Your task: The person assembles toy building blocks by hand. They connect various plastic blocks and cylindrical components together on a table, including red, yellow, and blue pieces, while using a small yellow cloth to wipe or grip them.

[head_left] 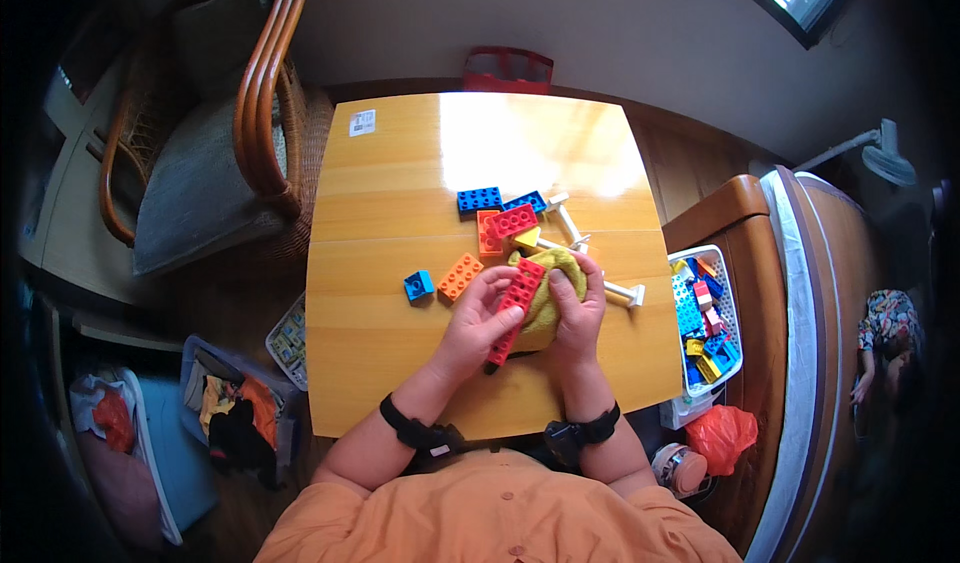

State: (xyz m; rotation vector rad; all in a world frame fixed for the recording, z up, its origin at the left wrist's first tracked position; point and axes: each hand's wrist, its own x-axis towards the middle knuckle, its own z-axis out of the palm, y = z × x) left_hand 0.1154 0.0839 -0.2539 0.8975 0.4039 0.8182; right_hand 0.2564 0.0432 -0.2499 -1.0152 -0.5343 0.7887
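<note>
Over the wooden table (370, 353), my left hand (478, 321) is closed around a long red toy brick (529, 276), which is tilted with its studded side up. My right hand (579, 313) grips a yellow-green cloth (545, 308) and presses it against the brick's right side. Just left of my left hand lie an orange brick (461, 276) and a small blue brick (418, 284). Beyond my hands are a red brick (514, 221), an orange-red brick (488, 235), two blue bricks (480, 200) and a yellow piece (526, 236). Cream-white rod-like pieces (571, 225) lie partly hidden behind the cloth.
A white basket of mixed bricks (735, 363) stands at the table's right edge, with a red plastic bag (722, 439) below. A bin of clothes (235, 403) is at lower left, and a rattan chair (215, 173) at far left. Another person (890, 328) is at far right.
</note>
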